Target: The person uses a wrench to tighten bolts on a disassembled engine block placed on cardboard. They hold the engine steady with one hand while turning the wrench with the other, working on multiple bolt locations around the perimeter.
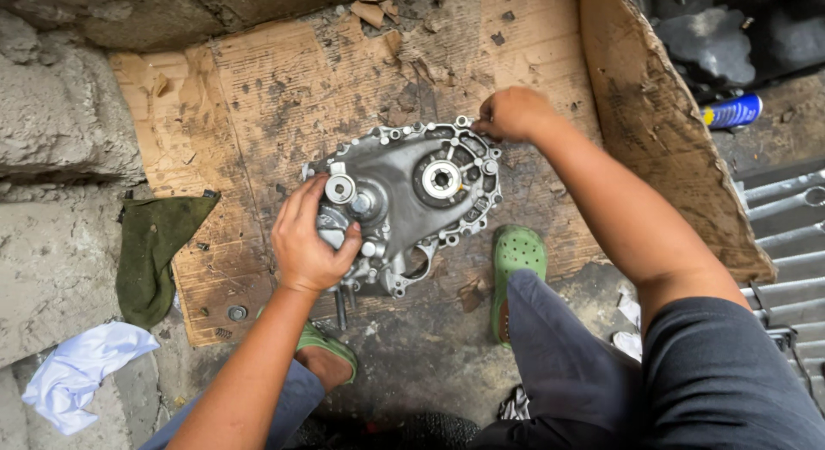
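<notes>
Two hands work on a metal casing (404, 201), which lies flat on cardboard (258, 97) on the floor. Left hand (307, 239) grips the casing's lower-left part, fingers curled. Right hand (513, 115) pinches sth. small at the top rim, cannot tell what. Green rag (155, 244) lies left, near the cardboard.

A: Soft, even daylight here, no hard shadows across the stained brown cardboard sheet (275, 89).

B: Mild sheen on the grey cast-metal gear housing (404, 201) at its centre. Focus is sharp there; right of the cardboard it falls dim, edges slightly bowed.
</notes>
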Available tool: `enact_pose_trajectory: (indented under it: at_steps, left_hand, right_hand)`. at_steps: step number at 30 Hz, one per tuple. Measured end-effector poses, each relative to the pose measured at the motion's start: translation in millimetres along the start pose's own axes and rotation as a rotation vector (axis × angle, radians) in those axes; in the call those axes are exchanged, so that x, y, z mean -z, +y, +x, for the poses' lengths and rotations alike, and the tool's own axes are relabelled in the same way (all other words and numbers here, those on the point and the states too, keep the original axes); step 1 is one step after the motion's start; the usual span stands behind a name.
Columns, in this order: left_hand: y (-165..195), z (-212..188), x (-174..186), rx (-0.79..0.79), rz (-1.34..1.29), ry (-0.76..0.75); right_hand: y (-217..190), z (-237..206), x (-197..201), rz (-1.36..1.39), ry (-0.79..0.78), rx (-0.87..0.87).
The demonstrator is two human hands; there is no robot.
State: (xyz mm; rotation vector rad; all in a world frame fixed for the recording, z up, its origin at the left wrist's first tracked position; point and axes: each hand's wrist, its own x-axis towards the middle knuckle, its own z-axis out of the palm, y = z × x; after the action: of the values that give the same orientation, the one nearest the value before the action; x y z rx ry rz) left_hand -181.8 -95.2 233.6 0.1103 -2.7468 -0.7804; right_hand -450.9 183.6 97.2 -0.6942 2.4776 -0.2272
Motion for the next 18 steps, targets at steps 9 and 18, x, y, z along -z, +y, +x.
enact_pose_trajectory:
  at_steps: [9,18]
  left_hand:
    - [4,-8,-3,-0.026,0.009,0.002]
    - [0,-6,1,0.001,0.006,0.019]
  right_hand:
    - [2,-40,-42,0.422,0.208,-0.076]
    - [18,-15,18,0.009,0.048,0.037]
